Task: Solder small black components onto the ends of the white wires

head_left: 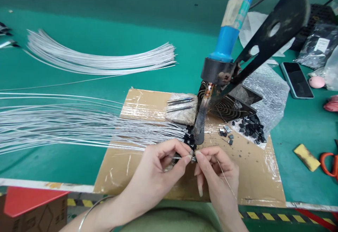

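Note:
My left hand (169, 165) pinches the end of a thin wire, thumb and forefinger pressed together below the soldering iron (224, 42). My right hand (219, 175) is closed just beside it, the fingertips of both hands almost touching. A thin strand of solder wire (225, 179) runs out of my right fingers toward the wrist. The small dark piece between the fingertips is mostly hidden. Close above my hands, the iron's dark tip (201, 119) points downward from its stand (264, 45). Left of the tip lie many white wires (132, 131) with black connectors (189, 137) on their ends.
Cardboard (142, 101) covers the work spot. A pale pad (182, 116) holds several metal tips. Small black pieces (250, 128) lie on bubble wrap (274, 91). Around them are a wire bundle (100, 61), a phone (297, 80), a yellow sponge (306, 157) and orange-handled scissors (327, 165).

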A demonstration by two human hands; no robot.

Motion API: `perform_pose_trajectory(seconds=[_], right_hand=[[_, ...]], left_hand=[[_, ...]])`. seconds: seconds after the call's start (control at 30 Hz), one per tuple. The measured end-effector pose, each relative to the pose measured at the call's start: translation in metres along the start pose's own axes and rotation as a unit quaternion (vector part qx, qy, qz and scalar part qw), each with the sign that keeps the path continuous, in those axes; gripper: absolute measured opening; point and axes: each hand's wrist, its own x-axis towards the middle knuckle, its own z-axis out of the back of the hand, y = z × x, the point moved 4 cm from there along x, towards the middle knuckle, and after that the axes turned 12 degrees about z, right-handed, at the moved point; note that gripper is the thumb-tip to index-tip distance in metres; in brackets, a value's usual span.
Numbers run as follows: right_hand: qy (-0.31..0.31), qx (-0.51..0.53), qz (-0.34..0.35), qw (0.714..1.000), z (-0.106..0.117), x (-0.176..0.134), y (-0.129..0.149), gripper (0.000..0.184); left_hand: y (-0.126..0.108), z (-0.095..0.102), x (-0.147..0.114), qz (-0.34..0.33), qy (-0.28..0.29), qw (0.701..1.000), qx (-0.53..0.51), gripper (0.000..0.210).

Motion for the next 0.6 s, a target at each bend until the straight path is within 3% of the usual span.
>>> perform_pose_trajectory(seconds=[0.17,0.37,0.53,0.6], right_hand=[[0.000,-0.041,0.030,0.999,0.005,-0.001,-0.003,0.035],[0.030,-0.209,0.209,0.955,0.019,-0.004,0.002,0.045],[0.023,-0.245,0.198,0.949,0.016,-0.009,0.010,0.037],[0.016,-0.264,0.194,0.945,0.017,-0.009,0.015,0.023]], left_hand=[[-0.001,-0.002,0.002,-0.004,-0.008,1.000,-0.001,0.016],[-0.011,-0.001,0.006,-0.008,-0.023,1.000,0.008,0.015],[-0.012,-0.001,0.009,-0.015,-0.031,0.999,0.000,0.016],[-0.012,-0.002,0.010,-0.011,-0.034,0.999,0.004,0.016]])
